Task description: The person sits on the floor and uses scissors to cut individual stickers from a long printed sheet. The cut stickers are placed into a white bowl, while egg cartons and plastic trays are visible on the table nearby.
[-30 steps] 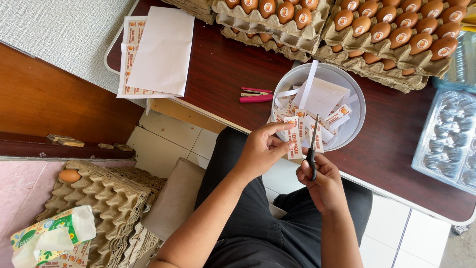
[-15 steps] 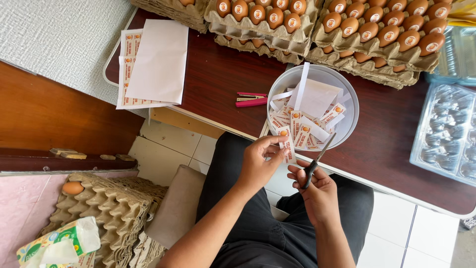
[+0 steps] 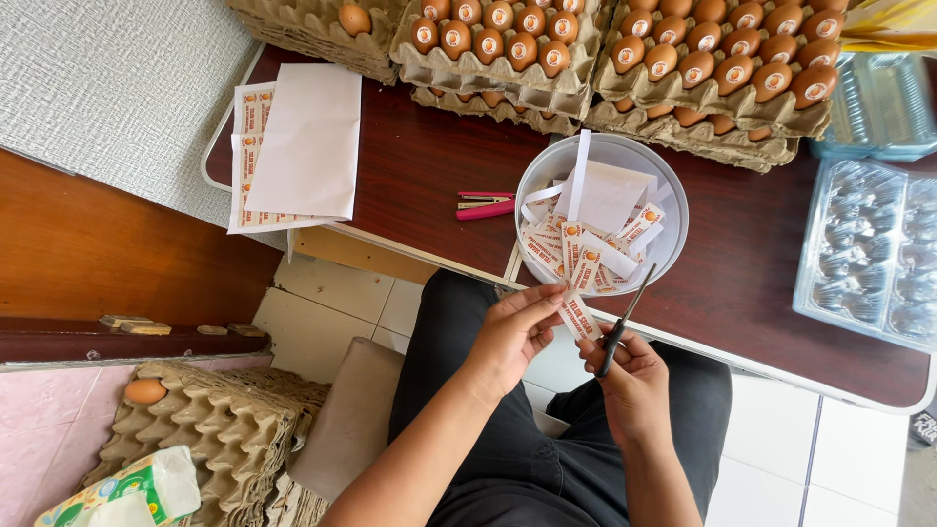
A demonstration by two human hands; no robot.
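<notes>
The left hand (image 3: 512,337) is pinching a label strip (image 3: 580,317) just below the bowl (image 3: 547,176) while the right hand (image 3: 632,376) is gripping scissors (image 3: 625,320); cutting squarely between labels, over the bowl, would likely keep pieces tidy.

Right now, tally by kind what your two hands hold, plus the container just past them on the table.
scissors: 1, in the right hand
label strip: 1, pinched in the fingers of the left hand
white bowl: 1, holding cut labels
Total: 3
</notes>
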